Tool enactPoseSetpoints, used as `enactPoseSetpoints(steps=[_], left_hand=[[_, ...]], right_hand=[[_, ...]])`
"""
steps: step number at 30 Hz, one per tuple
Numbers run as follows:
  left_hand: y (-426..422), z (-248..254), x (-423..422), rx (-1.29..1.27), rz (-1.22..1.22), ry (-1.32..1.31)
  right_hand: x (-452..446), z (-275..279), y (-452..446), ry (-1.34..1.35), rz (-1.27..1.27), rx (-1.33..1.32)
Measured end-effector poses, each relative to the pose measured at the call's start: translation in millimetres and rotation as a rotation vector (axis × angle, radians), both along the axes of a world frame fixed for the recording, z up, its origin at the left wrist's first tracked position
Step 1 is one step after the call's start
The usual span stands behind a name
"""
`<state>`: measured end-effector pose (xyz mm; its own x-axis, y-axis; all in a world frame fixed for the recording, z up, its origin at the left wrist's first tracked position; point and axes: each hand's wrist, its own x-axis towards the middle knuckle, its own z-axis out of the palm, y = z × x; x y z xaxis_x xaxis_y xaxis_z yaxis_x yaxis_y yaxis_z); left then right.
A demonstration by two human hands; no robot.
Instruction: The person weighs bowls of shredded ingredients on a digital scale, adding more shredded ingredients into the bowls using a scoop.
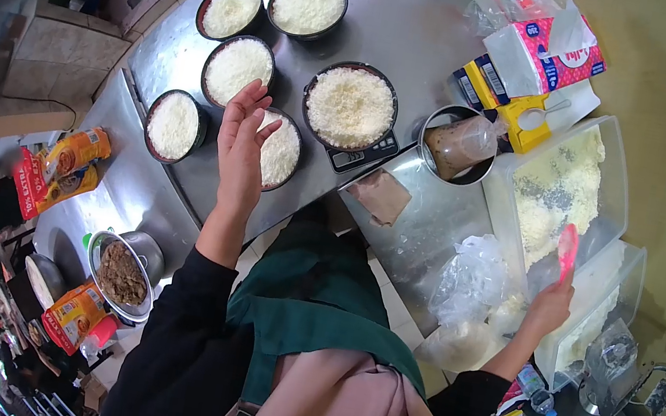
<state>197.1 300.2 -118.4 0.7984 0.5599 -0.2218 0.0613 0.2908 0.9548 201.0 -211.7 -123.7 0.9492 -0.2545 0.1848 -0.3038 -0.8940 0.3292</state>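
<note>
My right hand (548,307) grips a pink spoon (567,248) over a clear plastic bin (618,191) that holds white, grated-looking shreds (562,195). With fingers extended and nothing in it, my left hand (244,148) hovers above a black bowl (280,152), partly covering it. That bowl is filled with the same kind of white shreds. To the right of this hand, another filled black bowl (351,106) rests on a digital scale (350,160). Several more filled bowls (238,71) stand on the steel table to the left and behind.
A metal pot (427,146) with a bag of brown contents stands beside the bin. Behind it lie yellow boxes (526,122) and a pink carton (546,59). Plastic bags (469,285) lie near my right arm. At left are a brown-filled bowl (123,273) and orange packets (74,162).
</note>
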Motion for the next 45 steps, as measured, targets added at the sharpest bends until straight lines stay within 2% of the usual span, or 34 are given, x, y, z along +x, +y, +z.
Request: enactPoseSetpoints(steps=[2, 3, 5, 8, 10, 12, 14, 16, 20, 22, 23, 25, 29, 35, 42, 44, 45], left_hand=[[2, -3, -3, 0.005, 0.006, 0.007], [3, -5, -2, 0.008, 0.009, 0.000], [2, -7, -2, -0.007, 0.020, 0.006], [4, -9, -7, -0.012, 0.037, 0.027], [5, -10, -8, -0.007, 0.044, 0.037], [8, -10, -13, 0.003, 0.039, 0.037], [11, -13, -17, -0.005, 0.053, 0.034], [13, -15, -22, 0.011, 0.039, 0.030], [16, -17, -29, 0.005, 0.052, 0.027], [18, -22, -31, 0.004, 0.053, 0.042], [20, -24, -32, 0.008, 0.045, 0.052], [22, -26, -33, 0.003, 0.053, 0.055], [25, -26, -33, -0.013, 0.073, 0.046], [22, -29, -32, -0.012, 0.044, 0.060], [25, -28, -34, -0.020, 0.074, 0.051], [26, -30, -36, -0.001, 0.050, 0.067], [27, -29, -37, 0.000, 0.052, 0.066]], right_hand=[[-6, -3, -18, -0.215, -0.078, 0.518], [-5, 2, -15, -0.213, -0.076, 0.515], [2, 24, 1, -0.304, -0.223, 1.305], [18, 68, 100, -0.132, -0.208, 1.443], [23, 66, 142, 0.031, -0.064, 1.533], [31, 47, 189, 0.119, 0.175, 1.486], [41, 38, 235, 0.234, 0.287, 1.332], [50, 19, 273, 0.115, 0.643, 1.051], [56, 30, 328, 0.259, 0.710, 0.883], [57, 29, 339, 0.344, 0.727, 0.646], [57, 27, 339, 0.349, 0.732, 0.642], [61, 22, 333, 0.279, 0.721, 0.555], [72, 26, 314, 0.087, 0.790, 0.589], [81, 22, 317, 0.203, 0.736, 0.325], [71, 6, 330, 0.319, 0.693, 0.504], [75, -7, 320, 0.303, 0.638, 0.776], [77, -4, 318, 0.302, 0.641, 0.776]])
